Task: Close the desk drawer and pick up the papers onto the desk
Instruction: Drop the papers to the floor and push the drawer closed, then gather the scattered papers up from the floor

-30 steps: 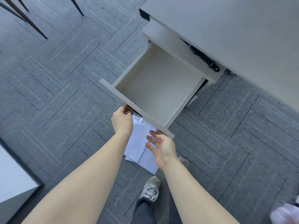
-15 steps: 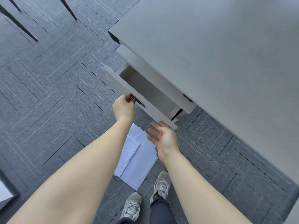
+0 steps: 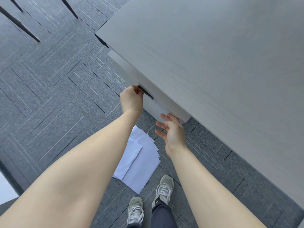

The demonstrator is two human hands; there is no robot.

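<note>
Fingers (image 3: pixel 137 89) of my left hand (image 3: pixel 131 100) are curled tight on the dark handle (image 3: pixel 146 93) set in the drawer (image 3: pixel 154 104) front, knuckles toward me. From what I see, the drawer front sits flush under the desk (image 3: pixel 213 63) edge with no gap showing into its inside. My right hand (image 3: pixel 172 132) is spread loose just beside the near end of the drawer front, palm turned inward and gripping nothing; whether its fingertips actually touch the panel I cannot tell.

Papers (image 3: pixel 139 160) lie on the grey carpet (image 3: pixel 57 96) below the drawer, a loose fan of white sheets overlapping one another, partly hidden behind my left forearm. Two grey sneakers (image 3: pixel 162 190) stand on the carpet at the near corner of the papers, the right one close to the stack's edge. Across the carpet, well away from the desk, thin dark chair legs (image 3: pixel 19 25) slant upward.
</note>
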